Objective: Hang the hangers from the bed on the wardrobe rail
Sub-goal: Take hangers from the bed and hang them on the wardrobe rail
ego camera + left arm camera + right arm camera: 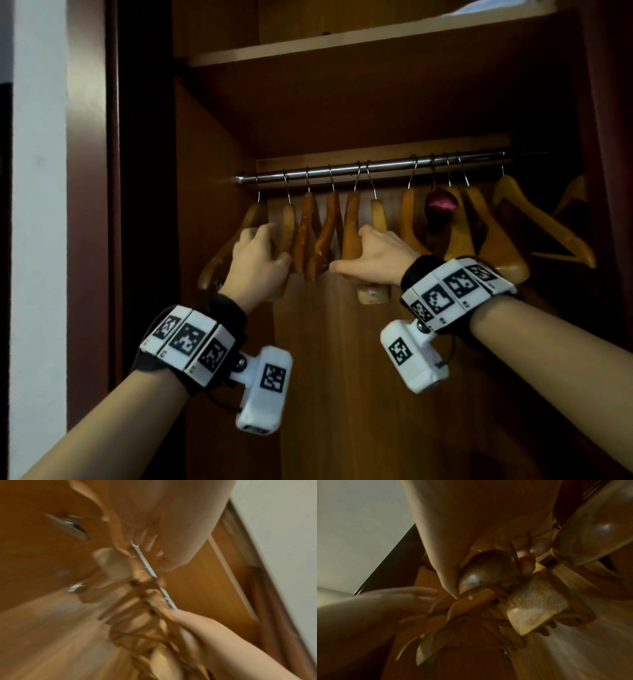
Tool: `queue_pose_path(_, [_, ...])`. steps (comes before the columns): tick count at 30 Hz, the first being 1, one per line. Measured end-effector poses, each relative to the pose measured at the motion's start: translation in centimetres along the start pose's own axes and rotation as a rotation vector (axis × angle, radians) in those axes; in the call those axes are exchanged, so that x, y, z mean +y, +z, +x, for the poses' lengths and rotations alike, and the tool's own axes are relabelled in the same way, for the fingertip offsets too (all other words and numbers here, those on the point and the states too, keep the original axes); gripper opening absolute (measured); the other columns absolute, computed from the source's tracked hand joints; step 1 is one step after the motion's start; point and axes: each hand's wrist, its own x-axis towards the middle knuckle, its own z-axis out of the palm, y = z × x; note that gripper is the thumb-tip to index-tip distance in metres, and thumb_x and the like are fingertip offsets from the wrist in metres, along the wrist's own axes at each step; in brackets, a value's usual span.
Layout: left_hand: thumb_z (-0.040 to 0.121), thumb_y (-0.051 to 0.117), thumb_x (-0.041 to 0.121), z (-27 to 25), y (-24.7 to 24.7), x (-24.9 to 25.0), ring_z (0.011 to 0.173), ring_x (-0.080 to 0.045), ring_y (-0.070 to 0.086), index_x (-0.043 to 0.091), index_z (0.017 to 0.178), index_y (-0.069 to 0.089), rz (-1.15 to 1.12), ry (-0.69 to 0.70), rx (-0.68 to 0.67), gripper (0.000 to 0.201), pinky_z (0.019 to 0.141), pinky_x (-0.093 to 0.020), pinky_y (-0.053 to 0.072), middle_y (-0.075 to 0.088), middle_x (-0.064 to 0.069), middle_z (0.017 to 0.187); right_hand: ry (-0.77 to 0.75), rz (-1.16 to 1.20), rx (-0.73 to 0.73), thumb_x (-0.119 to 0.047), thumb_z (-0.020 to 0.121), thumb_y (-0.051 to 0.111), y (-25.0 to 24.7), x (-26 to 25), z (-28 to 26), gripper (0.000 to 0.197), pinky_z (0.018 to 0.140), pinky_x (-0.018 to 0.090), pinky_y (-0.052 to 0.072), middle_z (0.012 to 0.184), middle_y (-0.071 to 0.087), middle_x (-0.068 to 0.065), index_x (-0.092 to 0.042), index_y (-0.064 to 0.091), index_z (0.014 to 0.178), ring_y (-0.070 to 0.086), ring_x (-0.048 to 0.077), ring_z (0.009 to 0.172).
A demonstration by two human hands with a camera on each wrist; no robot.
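A metal wardrobe rail [376, 167] carries several wooden hangers in a row. My left hand [262, 255] grips the second hanger from the left [289, 219], fingers curled over its arm and thumb below. My right hand [375, 255] reaches into the middle of the row, thumb stretched left. In the right wrist view its thumb and curled fingers [526, 562] hold the rounded end of a hanger [481, 572]. The left wrist view is blurred and shows the rail [150, 572] and my right arm [214, 635].
A dark red padded hanger [442, 204] hangs among the wooden ones to the right. A shelf [342, 41] runs above the rail. The wardrobe's side panel [212, 171] stands close to my left hand, with a white wall [37, 205] beyond it.
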Motion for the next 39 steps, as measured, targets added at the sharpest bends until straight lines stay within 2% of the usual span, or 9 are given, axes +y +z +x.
queue_pose_path(3, [0.093,0.052,0.025,-1.1,0.2,2.1,0.127,-0.027,0.041,0.020,0.142,0.038,0.005,0.143,-0.007,0.052,0.102,-0.044,0.045,0.035,-0.004,0.140,-0.015,0.032,0.020,-0.056,0.075,0.066,0.3,-0.5,0.1,0.075,0.075,0.029,0.045,0.104,0.054,0.002,-0.015,0.043,0.133,0.055,0.021,0.095])
queue_pose_path(6, [0.094,0.050,0.026,-2.0,0.8,3.6,0.119,-0.021,0.047,0.019,0.138,0.046,0.036,0.223,-0.047,0.044,0.097,-0.030,0.042,0.045,-0.001,0.127,-0.050,0.046,0.035,-0.048,0.077,0.068,0.2,-1.0,0.0,0.041,0.064,0.027,0.039,0.097,0.056,0.001,-0.024,0.055,0.107,0.056,0.023,0.091])
queue_pose_path(9, [0.096,0.048,0.026,-2.5,1.5,4.6,0.114,-0.017,0.052,0.019,0.136,0.049,0.081,0.281,-0.113,0.040,0.087,-0.020,0.036,0.053,-0.003,0.127,-0.062,0.051,0.042,-0.041,0.077,0.066,0.0,-1.1,0.1,0.030,0.069,0.028,0.045,0.091,0.059,0.003,-0.021,0.057,0.097,0.060,0.026,0.090])
queue_pose_path(13, [0.099,0.043,0.026,-2.8,2.5,5.0,0.079,0.001,0.050,0.020,0.132,0.051,0.035,0.295,-0.182,0.035,0.058,-0.004,0.036,0.054,0.008,0.104,-0.070,0.085,0.085,-0.038,0.081,0.063,0.0,-0.5,-0.3,0.016,0.067,0.029,0.043,0.092,0.063,0.006,-0.024,0.054,0.080,0.063,0.029,0.092])
queue_pose_path(15, [0.100,0.040,0.027,-2.8,2.9,5.1,0.092,-0.001,0.048,0.020,0.132,0.050,0.008,0.275,-0.209,0.035,0.065,-0.005,0.035,0.050,0.010,0.106,-0.049,0.078,0.109,-0.039,0.084,0.063,0.0,-0.2,-0.6,0.030,0.072,0.030,0.045,0.105,0.063,0.010,-0.017,0.060,0.104,0.061,0.031,0.101])
queue_pose_path(17, [0.101,0.036,0.029,-2.7,3.3,5.1,0.100,-0.006,0.048,0.020,0.134,0.049,-0.023,0.237,-0.241,0.037,0.079,-0.018,0.036,0.053,0.007,0.113,-0.007,0.063,0.130,-0.042,0.087,0.060,0.2,0.0,-0.6,0.052,0.073,0.030,0.043,0.114,0.062,0.013,-0.009,0.051,0.126,0.060,0.031,0.106])
queue_pose_path(25, [0.102,0.035,0.023,-2.5,4.0,5.8,0.127,-0.020,0.048,0.010,0.141,0.042,-0.325,0.116,-0.324,0.042,0.109,-0.035,0.037,0.050,-0.008,0.139,0.085,0.176,0.114,-0.045,0.092,0.052,0.7,0.8,-0.1,0.051,0.071,0.030,0.041,0.122,0.059,0.015,-0.008,0.046,0.127,0.059,0.033,0.108])
queue_pose_path(35, [0.099,0.036,0.029,-3.0,4.1,5.9,0.130,-0.022,0.046,0.014,0.142,0.041,-0.436,0.077,-0.376,0.046,0.111,-0.041,0.036,0.049,-0.010,0.140,0.095,0.129,0.142,-0.045,0.092,0.052,0.7,0.9,-0.3,0.052,0.073,0.031,0.045,0.123,0.058,0.015,-0.008,0.048,0.128,0.058,0.033,0.109])
queue_pose_path(39, [0.103,0.034,0.028,-3.2,4.2,5.6,0.113,-0.013,0.054,0.024,0.145,0.034,-0.524,0.055,-0.394,0.042,0.094,-0.023,0.049,0.052,0.006,0.124,0.031,0.106,0.128,-0.053,0.093,0.042,0.2,1.3,-0.4,0.047,0.080,0.033,0.048,0.107,0.063,0.009,-0.014,0.060,0.114,0.060,0.028,0.102])
